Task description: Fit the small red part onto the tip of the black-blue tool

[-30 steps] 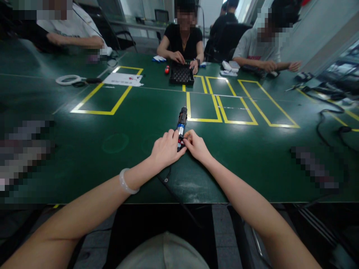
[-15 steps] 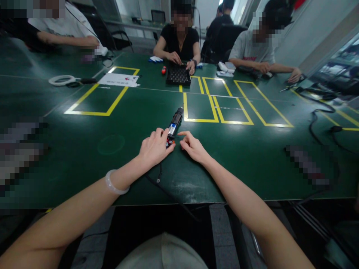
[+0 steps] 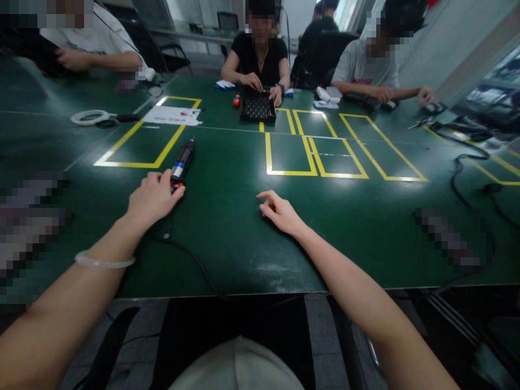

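Note:
My left hand (image 3: 152, 199) lies on the green table (image 3: 227, 216) and grips the near end of a black electric screwdriver (image 3: 182, 161) with a blue band and a red part. The tool points away from me, toward a yellow taped rectangle (image 3: 142, 141). Its black cord (image 3: 190, 259) trails back over the table's front edge. My right hand (image 3: 278, 211) rests on the table about a forearm's length to the right, empty, with its fingers loosely curled and the forefinger pointing left.
Across the table three other people work; one has both hands at a black tray (image 3: 258, 109). A white ring (image 3: 89, 117), a paper sheet (image 3: 173, 115) and more yellow taped boxes (image 3: 320, 146) lie beyond. Cables (image 3: 467, 168) run at the right.
My left hand has slid the screwdriver from the table's middle well to the left. My right hand let go of it and stayed in place.

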Available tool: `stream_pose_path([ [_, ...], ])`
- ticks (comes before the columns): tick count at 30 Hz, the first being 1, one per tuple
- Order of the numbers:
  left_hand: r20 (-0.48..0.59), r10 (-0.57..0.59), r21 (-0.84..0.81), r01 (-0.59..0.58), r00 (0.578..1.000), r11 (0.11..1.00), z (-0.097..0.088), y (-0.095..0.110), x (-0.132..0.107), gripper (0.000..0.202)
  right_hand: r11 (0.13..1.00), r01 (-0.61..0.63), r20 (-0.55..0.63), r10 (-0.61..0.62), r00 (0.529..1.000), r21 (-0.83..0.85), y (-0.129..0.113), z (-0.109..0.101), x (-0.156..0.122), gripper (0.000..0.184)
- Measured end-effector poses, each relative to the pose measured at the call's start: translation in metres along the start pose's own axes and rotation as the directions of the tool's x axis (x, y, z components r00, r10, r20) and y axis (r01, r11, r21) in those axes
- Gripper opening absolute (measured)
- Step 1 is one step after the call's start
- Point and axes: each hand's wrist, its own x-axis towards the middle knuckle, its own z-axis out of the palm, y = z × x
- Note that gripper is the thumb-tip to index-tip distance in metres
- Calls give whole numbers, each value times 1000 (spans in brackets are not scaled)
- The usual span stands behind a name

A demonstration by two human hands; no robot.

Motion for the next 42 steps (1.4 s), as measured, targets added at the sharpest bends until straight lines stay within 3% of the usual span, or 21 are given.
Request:
stream_pose_path([
  [7,71,-170,29,168,983,985,3,-77,35,74,999,-11,33,13,999,-50,0,1,4,25],
  [12,61,-207,58,204,976,977,5,-99,41,71,999,-9,43,11,999,-48,0,0,4,25],
  [17,-145,-137,46,145,980,988,10,-92,30,63,998,-10,47,12,999,-59,0,0,5,24],
  [24,-130,-142,16,145,981,989,9,-87,26,52,999,-6,55,9,998,-54,0,0,4,22],
  [28,-118,-179,77,189,977,979,8,-84,28,55,999,-9,62,12,998,-50,1,0,4,22],
  [32,-134,-192,77,203,972,976,7,-84,27,62,999,-6,59,9,998,-53,1,0,4,21],
  [35,-203,-206,26,215,957,976,4,-79,27,54,999,-13,60,16,998,-52,0,-1,4,21],
  [37,-235,-189,-100,170,953,980,1,-69,27,49,999,-20,61,23,998,-46,-2,-1,4,20],
  [39,-168,-132,-372,61,977,926,-2,-49,25,47,999,-22,58,24,998,-36,-3,-2,4,20],
  [42,-33,54,-769,-60,998,637,-9,-7,16,47,1000,-29,58,28,998,7,-3,-2,4,20],
])
